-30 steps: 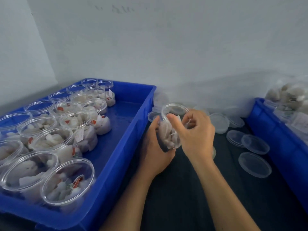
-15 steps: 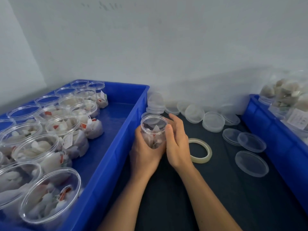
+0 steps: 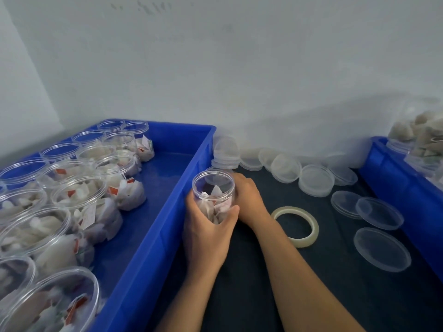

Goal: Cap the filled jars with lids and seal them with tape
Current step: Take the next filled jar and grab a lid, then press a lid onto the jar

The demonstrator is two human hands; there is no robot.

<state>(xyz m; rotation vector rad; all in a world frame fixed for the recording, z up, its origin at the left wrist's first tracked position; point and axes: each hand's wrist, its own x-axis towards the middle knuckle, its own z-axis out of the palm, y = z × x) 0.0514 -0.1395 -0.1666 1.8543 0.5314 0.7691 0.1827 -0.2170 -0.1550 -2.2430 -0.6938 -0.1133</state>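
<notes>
Left hand point(image 3: 206, 232) wraps fingers and thumb round the filled jar point(image 3: 214, 196), holding it upright on the dark tabletop point(image 3: 318, 283), just beside the left blue bin point(image 3: 153, 233). Right hand point(image 3: 248, 200) rests against the jar's far side; whether its fingers curl round it, cannot tell. Jar mouth is uncapped, so this looks like the pre-capping step. Next move: right hand reaches for a loose lid point(image 3: 381, 249), well apart to the right, seats it squarely, then takes the tape roll point(image 3: 297, 226) lying just beside the wrist.
</notes>
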